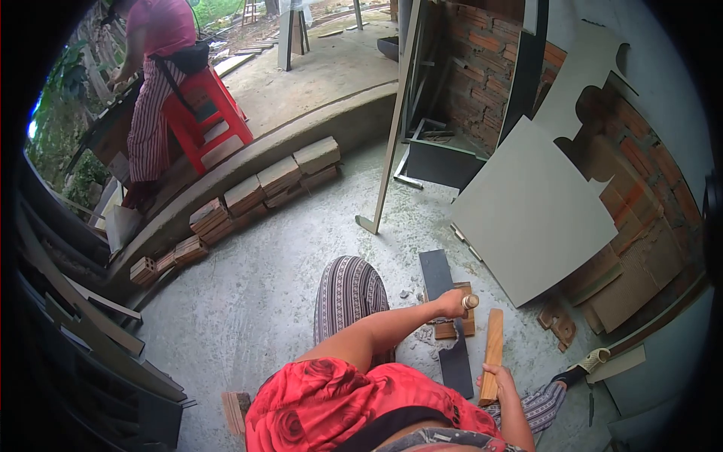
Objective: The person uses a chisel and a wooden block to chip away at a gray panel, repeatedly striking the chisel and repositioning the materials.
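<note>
My left hand [452, 303] is closed around an upright chisel, whose round handle end [471, 301] points up toward me; its blade is hidden below the fist. Beneath it lies a long dark grey board [455, 368] with a ragged notch in its side, resting across a brown wooden block [465, 328]. Lower right, my right hand [500, 380] grips the near end of a flat wooden bar [493, 343]. The bar points away from me, beside the board and apart from the chisel.
Grey chips [425, 331] litter the concrete floor. A large pale panel [536, 211] leans at the right, near a curved wooden piece [557, 325]. Bricks [276, 177] line a raised ledge. Beyond it, a person [158, 75] is by a red stool [203, 113].
</note>
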Demonstrator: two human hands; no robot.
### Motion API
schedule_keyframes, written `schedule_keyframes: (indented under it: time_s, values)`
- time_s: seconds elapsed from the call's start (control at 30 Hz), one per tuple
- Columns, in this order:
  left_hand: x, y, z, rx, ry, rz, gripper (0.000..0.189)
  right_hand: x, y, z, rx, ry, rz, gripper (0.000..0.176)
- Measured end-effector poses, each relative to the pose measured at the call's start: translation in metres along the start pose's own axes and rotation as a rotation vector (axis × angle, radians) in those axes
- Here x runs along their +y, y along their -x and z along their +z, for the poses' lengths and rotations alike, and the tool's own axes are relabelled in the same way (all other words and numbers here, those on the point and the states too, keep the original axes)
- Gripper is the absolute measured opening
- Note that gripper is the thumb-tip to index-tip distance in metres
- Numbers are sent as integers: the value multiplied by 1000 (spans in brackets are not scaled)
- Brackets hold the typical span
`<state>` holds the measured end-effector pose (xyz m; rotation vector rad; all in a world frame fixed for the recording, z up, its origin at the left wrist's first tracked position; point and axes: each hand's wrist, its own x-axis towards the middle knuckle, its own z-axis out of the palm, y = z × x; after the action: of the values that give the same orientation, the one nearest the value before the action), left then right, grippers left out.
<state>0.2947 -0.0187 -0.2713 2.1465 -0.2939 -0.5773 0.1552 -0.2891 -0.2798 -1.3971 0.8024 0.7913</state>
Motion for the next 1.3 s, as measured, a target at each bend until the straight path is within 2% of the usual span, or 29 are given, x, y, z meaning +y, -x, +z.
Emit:
schedule_keyframes:
  time_s: [0.03,0.07,0.13,0.17,0.2,0.27,0.3,0.37,0.4,0.47,0.5,0.53,0.6,0.67,0.7,0.73,0.8,0.9,0.93,0.97,1.0,1.1,1.13,1.2,1.27,1.3]
  values:
    - [-4,-7,-1,3,15,-9,31,-7,8,9,7,77,-183,49]
    - [4,1,-7,31,24,-22,32,-14,17,16,2,84,-196,49]
    - [3,0,-7,41,44,-4,32,-33,47,34,74,269,-689,55]
    - [4,0,-9,43,41,-1,32,-51,76,51,91,295,-724,66]
    - [4,1,-10,46,63,-6,33,-60,89,59,92,292,-721,66]
    - [3,1,-9,55,81,-15,34,-72,100,69,181,417,-1148,64]
    - [-1,-1,-6,64,48,11,35,-73,99,71,174,417,-1148,64]
    - [-13,-9,3,67,18,35,36,-71,94,72,256,533,-1311,71]
    - [-23,-17,8,69,26,101,36,-69,91,72,259,534,-1308,71]
    - [-36,-26,20,65,35,169,37,-65,87,73,236,744,-1203,73]
    - [-40,-28,22,107,52,339,35,-67,89,74,228,862,-1087,72]
    - [-46,-31,20,152,60,508,33,-69,90,73,226,855,-1100,72]
    - [-53,-33,13,130,-71,480,29,-66,88,66,169,1005,-988,70]
    - [-49,-28,22,239,80,525,32,-56,91,66,172,948,-981,71]
    - [-38,-24,20,222,117,400,36,-59,90,67,137,767,-1086,73]
    - [-22,-16,11,218,123,392,36,-61,90,69,100,579,-1182,76]
    - [-5,-4,-2,124,81,91,38,-66,96,70,157,447,-1313,77]
    - [-8,-7,4,105,73,79,40,-66,92,68,175,369,-1366,77]
    - [-11,-10,6,82,29,57,41,-64,88,67,182,450,-1283,76]
    - [-14,-9,8,79,76,70,41,-61,86,66,189,527,-1198,76]
    - [-21,-15,13,79,71,72,41,-61,83,62,152,643,-997,74]
    - [-51,-32,31,204,15,263,38,-59,74,62,191,675,-1012,70]
    - [-47,-28,25,202,13,266,38,-58,77,62,180,737,-992,71]
    - [-36,-24,20,158,6,432,35,-49,83,60,203,780,-956,71]
    - [-41,-25,22,181,-4,447,34,-49,79,65,137,663,-939,73]
    - [-44,-27,22,176,-2,363,34,-50,76,67,129,664,-944,73]
